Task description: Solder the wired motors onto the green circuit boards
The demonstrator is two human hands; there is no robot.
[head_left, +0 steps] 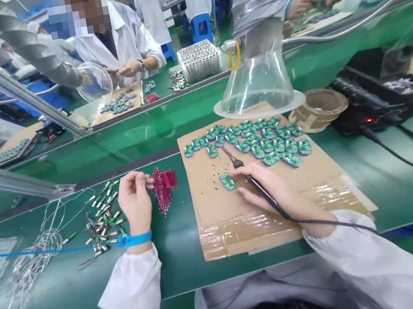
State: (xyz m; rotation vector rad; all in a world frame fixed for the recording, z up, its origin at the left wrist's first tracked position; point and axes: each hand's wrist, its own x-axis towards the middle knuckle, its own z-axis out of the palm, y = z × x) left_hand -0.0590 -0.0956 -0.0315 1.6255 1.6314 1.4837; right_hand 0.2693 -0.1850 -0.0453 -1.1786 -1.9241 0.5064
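Note:
My right hand (263,187) is wrapped round a soldering iron (262,190), whose tip points up and left over the cardboard. Just below the tip, a single small green circuit board (227,182) lies by my fingers. Behind it, several more green circuit boards (268,146) are spread across the cardboard sheet (216,211). On the left, my left hand (135,198), with a blue wrist strap (135,239), is closed with fingertips at the edge of a pile of red wires (162,188). Whether a wire is pinched there is too small to make out.
Small metal parts with wires (102,219) and tangled white cable (39,256) lie left. A clear fume hood (258,82) hangs above the boards. A round pot (319,108) and black soldering station (372,100) stand right. Beyond the partition, a co-worker (120,42) sits.

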